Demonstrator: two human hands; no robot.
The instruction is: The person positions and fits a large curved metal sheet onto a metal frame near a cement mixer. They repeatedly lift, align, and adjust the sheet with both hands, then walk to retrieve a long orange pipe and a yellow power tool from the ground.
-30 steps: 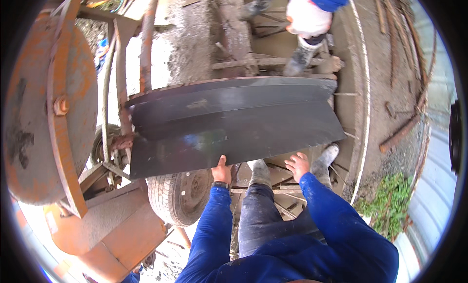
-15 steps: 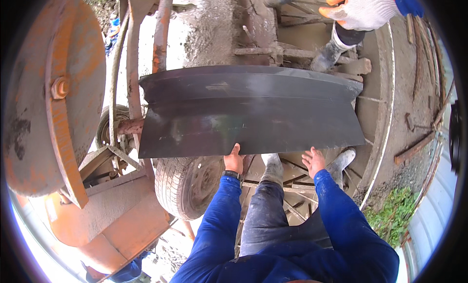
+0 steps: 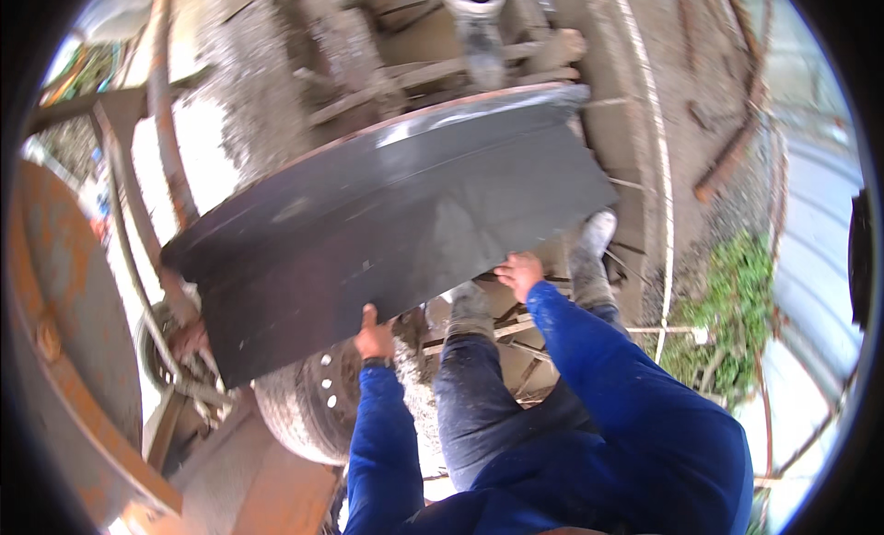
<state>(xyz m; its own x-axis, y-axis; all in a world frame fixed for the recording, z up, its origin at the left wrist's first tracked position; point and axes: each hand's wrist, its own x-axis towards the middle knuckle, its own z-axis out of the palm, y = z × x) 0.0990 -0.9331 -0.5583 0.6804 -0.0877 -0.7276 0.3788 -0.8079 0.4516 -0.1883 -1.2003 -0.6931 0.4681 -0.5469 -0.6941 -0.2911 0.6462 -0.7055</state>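
Note:
A long, dark grey folded sheet panel (image 3: 396, 231) lies tilted across the middle, its left end nearer to me than its right. A bent lip runs along its far edge. My left hand (image 3: 374, 340) grips the near edge, thumb on top and the other fingers hidden beneath. Farther right, my right hand (image 3: 521, 273) is closed at the same edge, its fingertips against the sheet. Beneath the panel's left part a muddy tyre (image 3: 308, 411) shows.
Rusty orange machinery with a big round plate (image 3: 78, 332) stands at left. My boots (image 3: 589, 245) are among wooden sticks and bars. Another person's boot (image 3: 479, 47) is beyond the panel. A white line (image 3: 658, 157), green plants (image 3: 737, 296) and pale corrugated sheeting (image 3: 810, 222) are at right.
The panel has swung in view, its left end toward me and its right end away. My right hand has closed on the edge. The co-worker's gloved hand has left the view.

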